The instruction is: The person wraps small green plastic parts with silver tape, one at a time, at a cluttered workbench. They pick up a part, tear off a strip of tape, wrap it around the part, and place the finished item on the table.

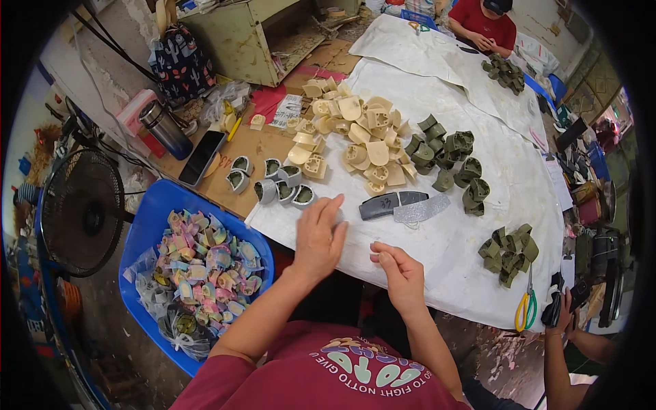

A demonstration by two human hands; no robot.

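My left hand (320, 236) reaches over the white cloth with its fingers stretched out. A greyish piece partly shows between its fingers and thumb, too hidden to name. Just beyond it stand several silver-covered shoe heels (290, 175). My right hand (402, 277) is closed in a pinch near the table's front edge; whatever is in it is too small to make out. Ahead of the right hand lie dark grey strips in a stack (379, 206) and a glittery silver piece (422, 208). A heap of bare cream heels (377, 152) rises behind them.
Olive-green covered pieces lie in groups (509, 253) on the right, beside green-and-yellow-handled scissors (525, 311). A blue basin (157, 205) of multicoloured pieces stands left, near a fan (82, 212). A phone (203, 158) and flask (166, 130) sit behind. Other people work at far and right.
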